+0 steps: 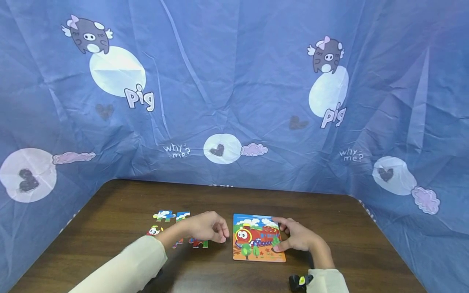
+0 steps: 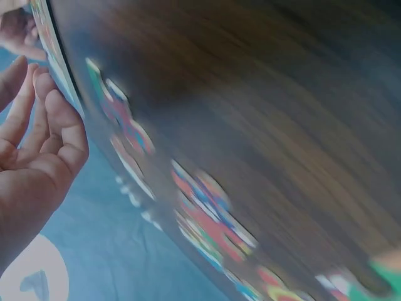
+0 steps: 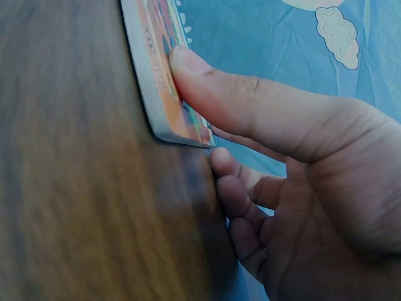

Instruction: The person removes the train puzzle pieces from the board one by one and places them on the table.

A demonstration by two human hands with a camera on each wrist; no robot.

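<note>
On the table lies a flat, square picture board (image 1: 253,254) showing a red cartoon train under a cloudy sky. My right hand (image 1: 298,237) rests at its right side. The thumb (image 3: 216,94) presses on the picture, while the index finger reaches the far right corner and the other fingers curl beside the edge. My left hand (image 1: 207,226) hovers left of the board, apart from it. Its fingers are loosely bent, and I see nothing between them. Loose jigsaw pieces (image 2: 210,207) lie beneath and beyond this hand, partly hidden by it in the head view.
Among several scattered pieces, a sky-and-cloud piece (image 1: 165,215) lies at the far left. The dark wooden table (image 1: 293,203) meets a blue printed cloth (image 1: 234,110) at its back and sides. A black strap device (image 1: 300,281) sits by the right cuff.
</note>
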